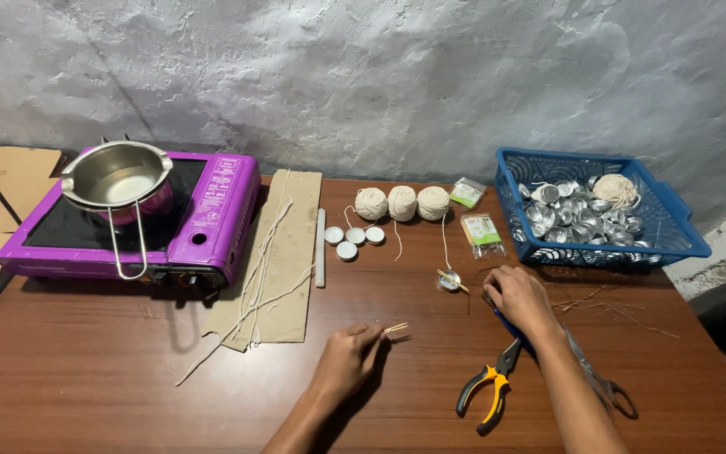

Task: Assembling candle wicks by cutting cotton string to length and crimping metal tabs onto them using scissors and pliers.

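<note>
My left hand (348, 357) rests on the brown table (111, 370) and pinches a pair of short wooden sticks (396, 329) whose tips point right. My right hand (518, 296) lies fingers-down on the table over thin sticks and a blue-handled tool; I cannot tell whether it grips anything. Just left of it stands a small metal cup (449, 280) with a wick and sticks across its rim. Orange-and-black pliers (487, 386) lie by my right forearm, and scissors (600, 381) on its other side.
A purple portable stove (203, 220) with a steel pot (118, 176) stands at the back left. Cardboard (289, 252) with cut strings lies beside it. Three string balls (402, 203), three white discs (355, 235), packets (481, 229) and a blue basket (674, 220) of metal cups sit further back.
</note>
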